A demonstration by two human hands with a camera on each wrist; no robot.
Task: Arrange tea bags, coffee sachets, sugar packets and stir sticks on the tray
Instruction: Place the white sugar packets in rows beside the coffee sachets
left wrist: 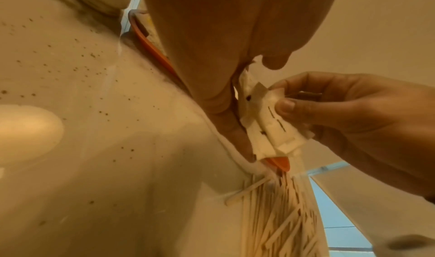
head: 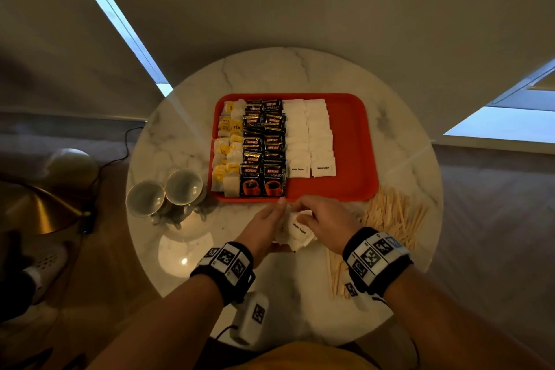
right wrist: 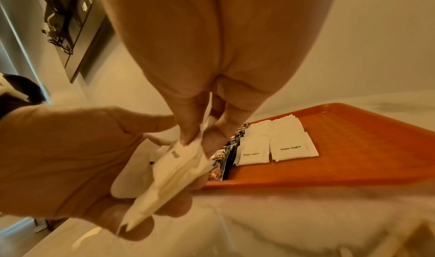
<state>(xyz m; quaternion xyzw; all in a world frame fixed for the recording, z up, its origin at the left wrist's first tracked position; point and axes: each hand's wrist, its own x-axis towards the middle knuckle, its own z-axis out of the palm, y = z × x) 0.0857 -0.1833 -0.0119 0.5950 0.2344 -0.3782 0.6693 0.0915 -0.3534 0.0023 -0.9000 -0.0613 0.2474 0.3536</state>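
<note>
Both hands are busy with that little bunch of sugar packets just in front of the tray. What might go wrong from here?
1. The left hand and right hand pinch a loose, fanned bunch of sugar packets; one may slip out onto the table.
2. Reaching over the tray, a hand may nudge the overlapping sugar rows or coffee sachets out of line.
3. The stir sticks lie in a loose pile beside the right wrist, which may scatter them.
</note>
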